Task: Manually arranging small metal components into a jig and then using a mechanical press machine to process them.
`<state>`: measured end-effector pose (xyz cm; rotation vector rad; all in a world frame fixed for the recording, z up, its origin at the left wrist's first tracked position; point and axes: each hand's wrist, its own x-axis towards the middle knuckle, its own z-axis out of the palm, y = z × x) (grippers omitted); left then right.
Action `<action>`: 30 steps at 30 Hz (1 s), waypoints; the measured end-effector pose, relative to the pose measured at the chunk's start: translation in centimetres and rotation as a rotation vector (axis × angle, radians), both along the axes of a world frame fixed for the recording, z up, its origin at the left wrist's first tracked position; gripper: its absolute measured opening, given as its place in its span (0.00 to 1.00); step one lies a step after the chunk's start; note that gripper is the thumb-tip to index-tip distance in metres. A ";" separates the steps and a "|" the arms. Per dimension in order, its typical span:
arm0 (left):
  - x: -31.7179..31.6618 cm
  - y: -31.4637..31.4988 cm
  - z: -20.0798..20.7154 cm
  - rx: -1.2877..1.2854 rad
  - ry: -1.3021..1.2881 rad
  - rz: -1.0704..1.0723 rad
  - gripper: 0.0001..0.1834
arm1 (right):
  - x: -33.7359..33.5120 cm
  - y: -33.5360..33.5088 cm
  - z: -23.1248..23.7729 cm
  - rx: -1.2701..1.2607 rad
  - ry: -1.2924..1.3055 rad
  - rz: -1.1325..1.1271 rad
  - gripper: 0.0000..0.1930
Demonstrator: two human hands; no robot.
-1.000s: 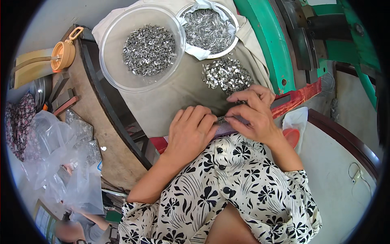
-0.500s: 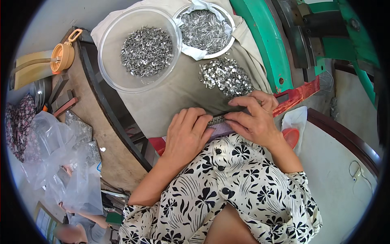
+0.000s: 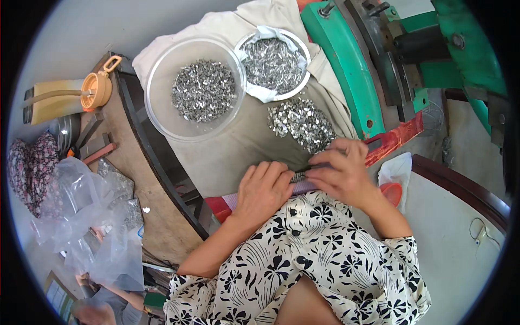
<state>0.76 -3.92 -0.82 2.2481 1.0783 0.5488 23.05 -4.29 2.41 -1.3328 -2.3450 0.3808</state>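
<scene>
At the near edge of a grey-green cloth (image 3: 227, 162), my two hands meet over a narrow, dark ridged strip (image 3: 298, 177), and only a short stretch of it shows between them. My left hand (image 3: 262, 189) is closed round its left end. Fingers of my right hand (image 3: 341, 170) pinch near its right end; whether a small piece is also between them is hidden. Just beyond my right hand lies a loose pile of small shiny metal pieces (image 3: 303, 123). A purple cloth (image 3: 304, 187) shows beneath the strip.
A clear plastic tub (image 3: 160, 116) of small metal pieces and a white bowl (image 3: 307, 49) of thin metal pins stand on the far side. Green machinery (image 3: 346, 81) rises at right. Plastic bags (image 3: 108, 254) and an orange lid (image 3: 96, 91) are at left. A person (image 3: 111, 306) is lower left.
The whole view has shifted, so tub, bowl and pile appear lower. My right hand has closed in on the strip beside my left hand, and less of the strip shows.
</scene>
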 end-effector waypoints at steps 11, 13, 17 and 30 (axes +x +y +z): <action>-1.5 2.1 2.3 -0.001 -0.067 0.005 0.16 | -2.1 15.0 1.2 -0.157 -0.176 -0.127 0.06; -1.9 2.6 2.6 0.036 -0.042 0.082 0.15 | -2.4 15.6 1.7 -0.167 -0.237 -0.088 0.07; -2.0 3.4 2.9 0.032 -0.078 0.099 0.15 | -3.7 16.2 1.3 -0.196 -0.326 -0.049 0.09; -0.8 8.7 5.6 0.260 -0.281 0.275 0.10 | -2.2 16.3 -0.2 -0.536 0.431 -0.217 0.09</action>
